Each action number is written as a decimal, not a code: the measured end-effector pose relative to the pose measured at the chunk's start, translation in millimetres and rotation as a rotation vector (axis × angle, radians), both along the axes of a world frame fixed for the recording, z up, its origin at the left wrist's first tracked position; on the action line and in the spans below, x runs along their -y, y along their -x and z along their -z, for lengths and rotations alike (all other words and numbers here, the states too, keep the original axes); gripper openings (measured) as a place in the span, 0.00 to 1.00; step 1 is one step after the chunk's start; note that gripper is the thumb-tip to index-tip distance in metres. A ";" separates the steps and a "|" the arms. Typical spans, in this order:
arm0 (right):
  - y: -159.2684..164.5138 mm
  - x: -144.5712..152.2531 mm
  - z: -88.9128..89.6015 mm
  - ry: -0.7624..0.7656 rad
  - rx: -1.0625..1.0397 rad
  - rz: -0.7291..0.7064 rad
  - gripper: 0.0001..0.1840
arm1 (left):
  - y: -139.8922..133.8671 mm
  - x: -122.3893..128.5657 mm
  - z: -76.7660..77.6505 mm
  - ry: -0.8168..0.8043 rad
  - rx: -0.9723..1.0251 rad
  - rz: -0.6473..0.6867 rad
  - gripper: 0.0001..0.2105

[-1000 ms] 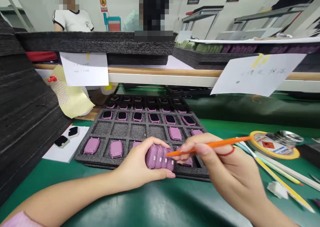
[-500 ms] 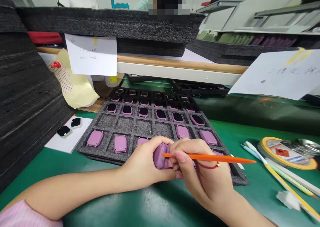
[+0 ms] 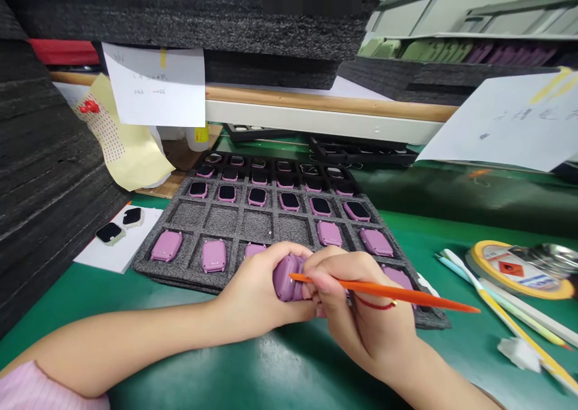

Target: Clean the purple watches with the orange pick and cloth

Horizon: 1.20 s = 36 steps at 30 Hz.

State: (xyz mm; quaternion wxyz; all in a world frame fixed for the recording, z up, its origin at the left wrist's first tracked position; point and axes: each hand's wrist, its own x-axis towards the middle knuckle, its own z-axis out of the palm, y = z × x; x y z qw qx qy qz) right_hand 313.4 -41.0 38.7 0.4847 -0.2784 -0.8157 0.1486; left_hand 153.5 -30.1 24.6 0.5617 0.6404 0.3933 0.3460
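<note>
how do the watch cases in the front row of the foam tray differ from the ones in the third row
The front-row cases lie back up, showing plain pink shells; the third-row cases lie screen up, showing black glass. The front-row ones sit nearest the hands; the third-row ones sit farther back, beyond a row with empty cells. Both have pink bodies and sit one per cell in the foam tray.

We've got two loose black watch faces (image 3: 118,224) sitting on a white sheet (image 3: 97,254) at the left of the green counter (image 3: 280,374), right by a stack of black foam (image 3: 40,175). Over on the right there's a yellow tape roll (image 3: 506,273) and some sticks (image 3: 519,313).
</note>
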 end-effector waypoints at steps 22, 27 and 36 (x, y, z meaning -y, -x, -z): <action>0.3 0.2 -2.5 0.101 -0.007 -0.011 0.09 | 0.4 1.5 -0.5 0.003 0.004 0.022 0.20; -3.4 1.8 1.1 0.175 -0.256 -0.025 0.10 | 1.4 0.1 -4.3 0.034 0.027 0.037 0.22; -9.4 -1.0 3.8 0.073 -0.171 -0.014 0.08 | 4.4 -2.3 -13.2 0.113 0.022 0.059 0.22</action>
